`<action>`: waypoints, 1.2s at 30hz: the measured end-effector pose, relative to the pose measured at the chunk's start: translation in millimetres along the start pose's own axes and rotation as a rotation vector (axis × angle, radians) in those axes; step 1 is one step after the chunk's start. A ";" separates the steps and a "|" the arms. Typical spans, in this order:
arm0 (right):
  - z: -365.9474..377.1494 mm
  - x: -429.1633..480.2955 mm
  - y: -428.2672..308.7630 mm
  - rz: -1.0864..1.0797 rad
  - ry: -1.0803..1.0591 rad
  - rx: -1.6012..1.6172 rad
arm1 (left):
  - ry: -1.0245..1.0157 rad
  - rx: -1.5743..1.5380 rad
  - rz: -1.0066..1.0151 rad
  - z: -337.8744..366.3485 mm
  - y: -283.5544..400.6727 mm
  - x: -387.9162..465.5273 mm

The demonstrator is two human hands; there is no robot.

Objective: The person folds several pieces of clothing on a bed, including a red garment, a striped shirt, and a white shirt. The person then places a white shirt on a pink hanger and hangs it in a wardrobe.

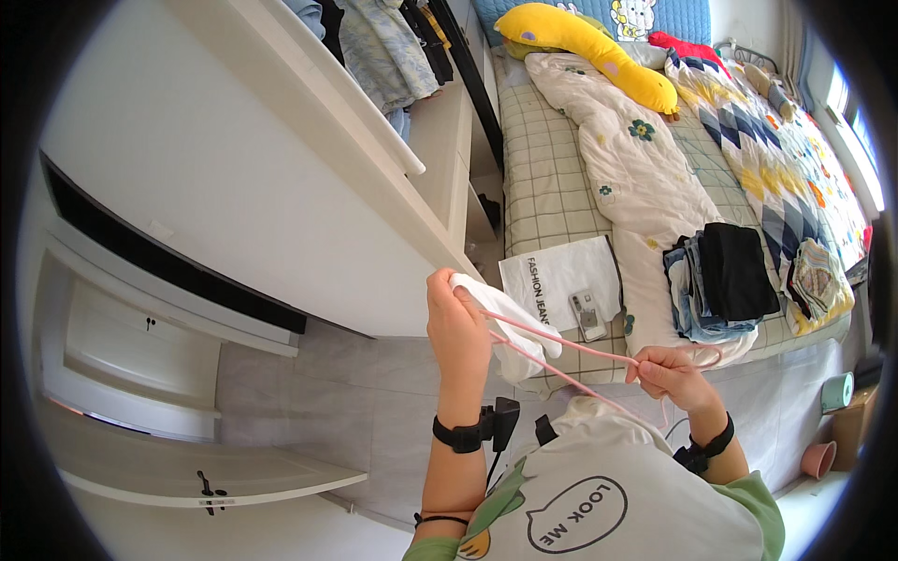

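My left hand is closed around a bunched white cloth item, out in front of my body. Two lines of thin pink cord run from beside that fist towards the right. My right hand pinches the upper line between thumb and fingers, and it looks taut. The lower line slants down in front of my shirt, where its end is hard to follow. A loose piece of the cord curls beyond my right hand. What kind of item the cloth is cannot be made out, since it is folded up.
Ahead is a bed with a checked sheet, bearing a printed white bag, a phone, folded trousers, folded clothes and a yellow plush toy. An open wardrobe stands left; a door juts out lower left.
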State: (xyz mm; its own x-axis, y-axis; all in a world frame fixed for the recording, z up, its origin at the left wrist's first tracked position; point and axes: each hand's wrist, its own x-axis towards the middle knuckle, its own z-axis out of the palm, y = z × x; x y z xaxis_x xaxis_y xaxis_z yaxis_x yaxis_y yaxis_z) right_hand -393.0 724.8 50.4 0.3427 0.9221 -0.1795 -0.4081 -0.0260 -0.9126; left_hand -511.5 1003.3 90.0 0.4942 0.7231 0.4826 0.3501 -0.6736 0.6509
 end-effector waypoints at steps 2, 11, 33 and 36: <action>4.7 2.6 -3.5 -0.007 -0.013 0.063 | 0.043 0.080 0.041 1.5 -7.1 -2.1; 14.5 11.5 -22.5 0.034 0.111 -0.133 | -0.014 0.296 0.202 9.6 -12.5 1.1; 17.9 103.9 -39.2 -0.127 -0.040 -0.361 | -0.250 0.401 0.882 -40.9 18.2 53.4; 16.4 112.0 -40.7 -0.173 -0.132 -0.353 | -0.458 0.468 0.887 -53.0 24.6 68.7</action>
State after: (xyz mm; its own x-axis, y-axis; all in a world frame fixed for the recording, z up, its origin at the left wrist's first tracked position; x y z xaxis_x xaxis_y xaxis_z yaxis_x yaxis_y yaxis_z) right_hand -351.9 835.5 73.4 0.2602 0.9654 0.0154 -0.0308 0.0242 -0.9992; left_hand -511.1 1044.5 170.2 0.9335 -0.1061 0.3426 -0.0561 -0.9867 -0.1526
